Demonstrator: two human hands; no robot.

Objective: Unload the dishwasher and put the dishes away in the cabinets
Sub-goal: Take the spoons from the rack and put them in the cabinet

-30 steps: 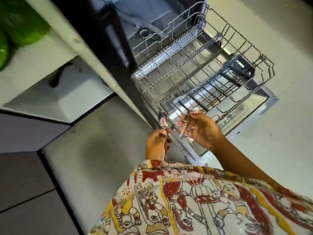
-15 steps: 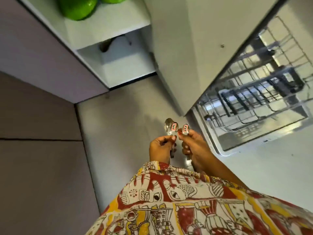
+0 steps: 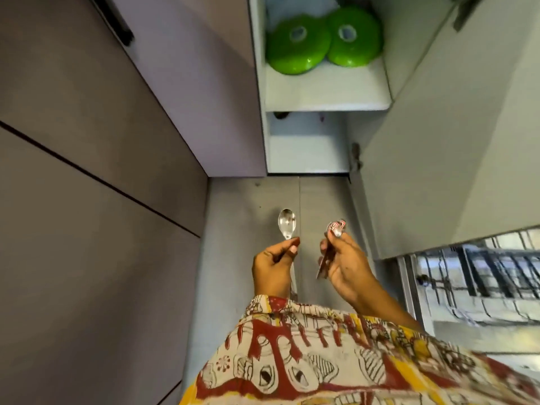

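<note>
My left hand grips the handle of a shiny steel spoon, its bowl pointing up and away from me. My right hand holds a bunch of spoons with red-and-white stickers on their bowls; their handles run down through my curled fingers. The two hands are a short gap apart over the grey floor. The dishwasher's wire rack shows at the right edge, pulled out, with no dishes visible in the part in view.
An open white cabinet stands ahead with two green bowls upside down on its upper shelf. Its open door hangs at the right. Closed grey cabinet fronts fill the left. My patterned sleeve covers the bottom.
The view has swung left from the dishwasher rack to the open cabinet. My hands have drawn apart, the left one now holding a single spoon away from the bunch in the right.
</note>
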